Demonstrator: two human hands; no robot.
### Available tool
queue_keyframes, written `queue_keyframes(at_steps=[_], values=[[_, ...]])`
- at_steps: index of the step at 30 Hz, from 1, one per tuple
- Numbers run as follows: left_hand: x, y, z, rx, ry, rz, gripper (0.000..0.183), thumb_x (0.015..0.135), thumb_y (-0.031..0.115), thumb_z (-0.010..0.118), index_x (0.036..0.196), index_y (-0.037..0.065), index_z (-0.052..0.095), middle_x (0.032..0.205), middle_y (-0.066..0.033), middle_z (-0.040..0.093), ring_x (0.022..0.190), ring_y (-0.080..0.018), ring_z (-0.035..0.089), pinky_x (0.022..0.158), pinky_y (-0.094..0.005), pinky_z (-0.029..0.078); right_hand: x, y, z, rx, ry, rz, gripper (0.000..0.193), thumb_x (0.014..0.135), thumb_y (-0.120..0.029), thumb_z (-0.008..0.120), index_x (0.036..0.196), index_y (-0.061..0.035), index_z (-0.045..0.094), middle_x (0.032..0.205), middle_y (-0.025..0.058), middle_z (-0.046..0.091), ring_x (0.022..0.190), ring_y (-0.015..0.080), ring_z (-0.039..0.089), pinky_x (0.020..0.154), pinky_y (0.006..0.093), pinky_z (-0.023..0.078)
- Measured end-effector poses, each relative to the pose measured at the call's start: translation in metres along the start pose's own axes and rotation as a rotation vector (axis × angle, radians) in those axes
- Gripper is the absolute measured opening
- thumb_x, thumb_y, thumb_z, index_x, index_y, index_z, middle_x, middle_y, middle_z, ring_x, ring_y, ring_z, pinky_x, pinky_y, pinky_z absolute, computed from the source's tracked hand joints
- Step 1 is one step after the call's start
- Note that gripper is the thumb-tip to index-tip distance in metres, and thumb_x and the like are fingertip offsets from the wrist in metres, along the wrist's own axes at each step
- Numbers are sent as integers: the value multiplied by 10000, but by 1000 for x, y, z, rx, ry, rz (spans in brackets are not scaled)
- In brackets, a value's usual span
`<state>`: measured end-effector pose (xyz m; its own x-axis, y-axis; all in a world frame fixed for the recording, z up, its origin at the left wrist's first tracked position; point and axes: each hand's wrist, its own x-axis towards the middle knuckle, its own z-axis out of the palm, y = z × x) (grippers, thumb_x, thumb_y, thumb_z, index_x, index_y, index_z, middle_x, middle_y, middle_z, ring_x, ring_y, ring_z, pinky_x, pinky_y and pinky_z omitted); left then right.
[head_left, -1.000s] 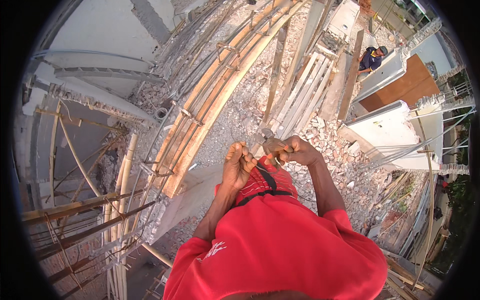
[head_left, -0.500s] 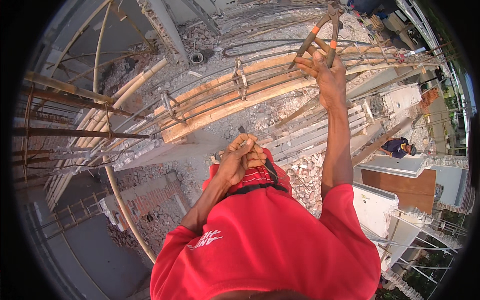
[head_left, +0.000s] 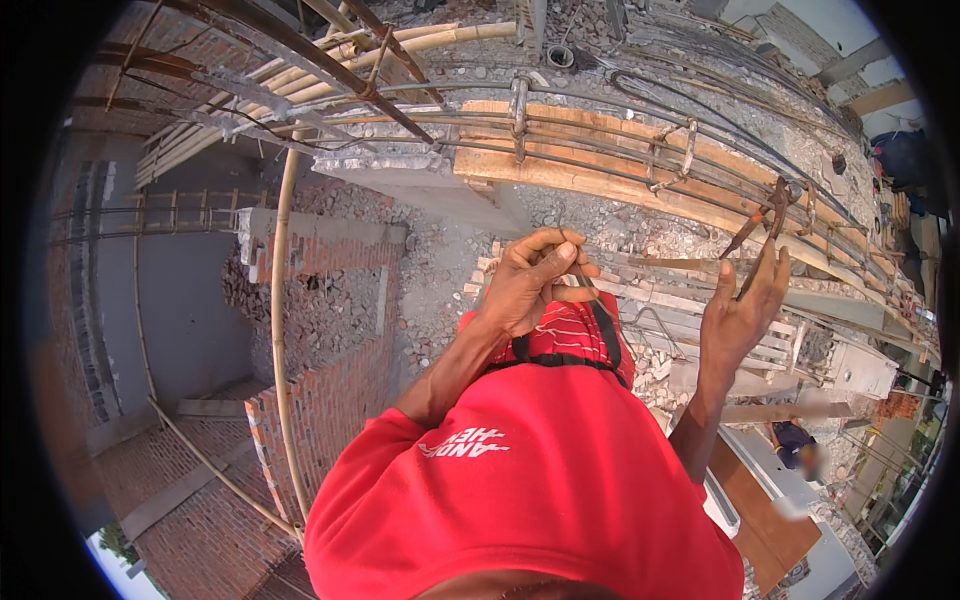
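Observation:
My left hand [head_left: 535, 282] is in front of my waist with its fingers pinched together. Thin dark strands, looking like tie wire [head_left: 588, 288], pass through the fingers, largely hidden by them. Farther right, my right hand [head_left: 742, 308] holds steel pincers [head_left: 778, 212] with worn orange marks on the handles. The fingers are stretched along one handle, and the handles are spread apart. The pincers' jaws are over the far right part of long steel reinforcing bars [head_left: 610, 133]. Square stirrups [head_left: 519, 122] encircle these bars above a wooden plank [head_left: 560, 168].
Bamboo poles [head_left: 286, 225] and rusty bars [head_left: 300, 60] stand at the left. A brick wall [head_left: 335, 400] and a drop to a lower level lie below them. Rubble [head_left: 435, 305] covers the ground ahead. Another person [head_left: 790, 443] is at the far right, beside a brown panel [head_left: 765, 510].
My view has swung right. My right hand has lowered the pincers from above the bars, and its fingers have loosened from a wrapped grip. My left hand stays pinched near my waist.

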<state>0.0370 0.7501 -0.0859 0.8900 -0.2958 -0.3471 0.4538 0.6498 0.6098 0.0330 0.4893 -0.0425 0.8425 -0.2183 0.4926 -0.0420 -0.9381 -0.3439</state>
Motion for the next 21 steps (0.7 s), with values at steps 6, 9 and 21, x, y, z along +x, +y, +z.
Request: queue_keyframes(at_steps=[6,9,21], values=[[0,0,3,382,179,265,259,998,146,679,1189,-29,679,952,-125,729,885,-175,710,713,-298,612,-45,-78,17,728,-957,170,319,1018,-179,583,1302,-37,617,899,230,707,833,394,707,744,486,537],[-5,8,-6,765,288,409,289,1008,191,677,1185,-37,689,927,-119,740,822,-135,691,682,-259,560,-52,-89,32,505,-870,-28,245,1002,-156,593,1215,-50,649,839,211,702,759,393,700,670,493,521],[2,51,-54,-150,263,398,277,1044,228,614,1187,-9,624,971,-90,720,718,-95,658,646,-214,567,-35,-129,55,608,-758,-353,181,1004,-180,606,1087,-34,674,821,169,713,806,359,702,690,438,525]])
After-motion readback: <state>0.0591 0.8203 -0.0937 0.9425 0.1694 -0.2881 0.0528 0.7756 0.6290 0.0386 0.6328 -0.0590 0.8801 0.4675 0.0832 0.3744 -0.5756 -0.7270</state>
